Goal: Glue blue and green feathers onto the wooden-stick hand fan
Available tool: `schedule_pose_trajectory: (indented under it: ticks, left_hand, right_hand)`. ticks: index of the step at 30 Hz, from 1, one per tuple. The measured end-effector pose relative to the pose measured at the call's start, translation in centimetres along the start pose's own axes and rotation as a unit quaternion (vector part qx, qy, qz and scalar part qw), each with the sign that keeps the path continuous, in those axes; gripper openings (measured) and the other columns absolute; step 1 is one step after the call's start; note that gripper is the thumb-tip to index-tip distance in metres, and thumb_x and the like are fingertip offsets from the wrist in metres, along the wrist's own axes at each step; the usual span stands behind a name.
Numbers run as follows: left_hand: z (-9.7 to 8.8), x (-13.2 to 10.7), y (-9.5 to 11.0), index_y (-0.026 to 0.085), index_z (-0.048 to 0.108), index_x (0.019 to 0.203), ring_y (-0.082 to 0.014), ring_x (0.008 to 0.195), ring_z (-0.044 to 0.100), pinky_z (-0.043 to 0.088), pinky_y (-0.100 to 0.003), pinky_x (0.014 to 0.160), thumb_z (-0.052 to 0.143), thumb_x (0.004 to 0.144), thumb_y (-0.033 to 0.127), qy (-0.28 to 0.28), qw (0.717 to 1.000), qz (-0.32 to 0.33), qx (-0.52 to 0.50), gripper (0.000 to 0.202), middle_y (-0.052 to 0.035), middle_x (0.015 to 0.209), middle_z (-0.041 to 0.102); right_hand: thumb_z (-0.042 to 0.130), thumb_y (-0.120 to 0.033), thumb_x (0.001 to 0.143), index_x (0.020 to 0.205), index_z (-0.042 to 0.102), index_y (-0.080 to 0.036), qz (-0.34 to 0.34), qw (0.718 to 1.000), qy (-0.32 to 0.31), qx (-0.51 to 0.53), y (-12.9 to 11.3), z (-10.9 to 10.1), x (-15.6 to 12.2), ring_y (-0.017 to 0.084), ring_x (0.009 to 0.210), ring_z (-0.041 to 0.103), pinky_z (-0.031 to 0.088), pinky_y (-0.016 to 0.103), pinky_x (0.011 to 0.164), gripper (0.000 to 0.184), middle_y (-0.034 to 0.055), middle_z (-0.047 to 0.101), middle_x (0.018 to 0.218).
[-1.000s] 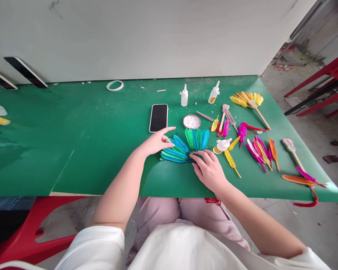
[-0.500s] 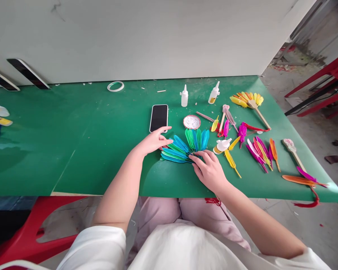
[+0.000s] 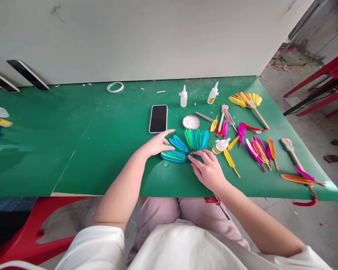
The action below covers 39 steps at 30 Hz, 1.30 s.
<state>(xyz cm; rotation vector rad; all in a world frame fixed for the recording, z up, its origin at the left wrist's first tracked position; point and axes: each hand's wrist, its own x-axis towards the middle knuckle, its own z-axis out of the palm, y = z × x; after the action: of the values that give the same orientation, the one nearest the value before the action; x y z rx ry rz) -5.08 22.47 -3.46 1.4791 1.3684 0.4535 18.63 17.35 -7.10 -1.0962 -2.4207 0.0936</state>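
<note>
A fan of blue and green feathers lies spread on the green table in front of me. At its base, where the quills meet, my right hand closes its fingers, hiding part of the join. My left hand reaches over the fan's left side, index finger stretched out and the other fingertips on or just above the feathers. One green feather pokes out beneath the lowest blue ones. Close to my right hand are a small glue bottle lying on its side and yellow feathers.
Beyond the fan lie a phone and a round white dish. Two glue bottles stand farther back, near a tape roll. To the right are a yellow-orange feather fan, loose pink feathers and a wooden handle.
My left hand has shifted slightly right and down over the fan's left feathers. A green feather now sticks out lower at that side. My right hand stays at the base.
</note>
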Motion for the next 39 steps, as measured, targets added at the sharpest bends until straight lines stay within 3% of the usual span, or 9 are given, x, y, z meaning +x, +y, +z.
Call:
schedule_pose_trajectory:
  ticks: [3,7,9,16,24,30,34,39]
  left_hand:
    - [-0.1,0.0,0.1,0.028,0.03,0.134,-0.007,0.05,0.04,0.03,-0.019,0.048,0.067,0.068,0.029,0.004,1.0,0.002,-0.001,0.076,0.0062,0.059,0.047]
    - [-0.1,-0.2,0.1,0.027,0.031,0.134,-0.0076,0.054,0.044,0.033,-0.019,0.052,0.069,0.067,0.03,0.001,1.0,0.005,-0.02,0.077,0.0046,0.064,0.051]
    - [0.0,-0.2,0.2,0.026,0.031,0.134,-0.0092,0.059,0.049,0.037,-0.021,0.057,0.069,0.066,0.029,-0.002,1.0,0.007,-0.019,0.078,0.003,0.067,0.053]
    - [0.6,-0.2,0.2,0.024,0.032,0.134,-0.0091,0.062,0.049,0.04,-0.022,0.061,0.069,0.066,0.026,0.007,1.0,0.019,-0.014,0.077,0.002,0.071,0.053]
    - [1.0,-0.7,0.2,0.025,0.034,0.132,-0.0106,0.066,0.051,0.042,-0.024,0.064,0.065,0.069,0.026,0.049,0.997,0.056,0.015,0.07,-0.0024,0.083,0.057]
    - [1.4,-1.0,1.2,0.025,0.036,0.132,-0.0106,0.058,0.045,0.037,-0.022,0.057,0.058,0.075,0.028,0.099,0.985,0.086,0.108,0.062,0.0038,0.063,0.049]
    - [1.6,-1.1,1.2,0.025,0.036,0.132,-0.0094,0.051,0.039,0.03,-0.021,0.05,0.058,0.075,0.031,0.118,0.978,0.067,0.155,0.061,0.0054,0.058,0.043]
    - [1.5,-0.8,0.2,0.028,0.032,0.134,-0.0099,0.053,0.044,0.032,-0.02,0.051,0.058,0.074,0.032,0.11,0.983,0.038,0.139,0.065,0.0041,0.064,0.05]
  right_hand:
    - [0.048,-0.024,0.084,0.112,0.056,-0.02,0.01,1.0,0.015,0.002,0.0,-0.4,-0.1,0.022,0.098,0.047,0.041,0.037,0.082,0.029,0.0082,0.057,0.104]
    - [0.047,-0.034,0.085,0.089,0.06,-0.018,0.072,0.997,0.016,-0.033,-0.2,-0.9,-1.1,0.016,0.072,0.05,0.039,0.027,0.064,0.02,0.0038,0.057,0.075]
    - [0.046,-0.038,0.085,0.083,0.059,-0.019,0.099,0.993,0.001,-0.057,-0.4,-1.0,-1.7,0.015,0.068,0.051,0.035,0.025,0.057,0.023,0.0019,0.055,0.069]
    - [0.042,-0.035,0.088,0.117,0.052,-0.024,0.063,0.995,-0.024,-0.076,-0.7,-0.9,-1.3,0.012,0.067,0.054,0.03,0.024,0.051,0.033,0.001,0.058,0.076]
    - [0.038,-0.032,0.09,0.115,0.056,-0.025,0.064,0.994,-0.035,-0.076,-0.6,-0.7,-1.0,0.01,0.067,0.054,0.03,0.023,0.052,0.032,0.001,0.058,0.078]
    - [0.038,-0.031,0.09,0.116,0.056,-0.025,0.066,0.994,-0.04,-0.076,-0.7,-0.7,-1.0,0.011,0.068,0.054,0.031,0.023,0.053,0.032,0.001,0.057,0.078]
    - [0.038,-0.031,0.09,0.118,0.054,-0.025,0.062,0.994,-0.044,-0.084,-0.7,-0.7,-0.9,0.011,0.068,0.053,0.03,0.023,0.052,0.033,0.0012,0.057,0.078]
    - [0.037,-0.03,0.09,0.119,0.053,-0.029,0.055,0.993,-0.053,-0.093,-0.7,-0.7,-0.9,0.011,0.067,0.052,0.028,0.024,0.051,0.033,0.0008,0.056,0.077]
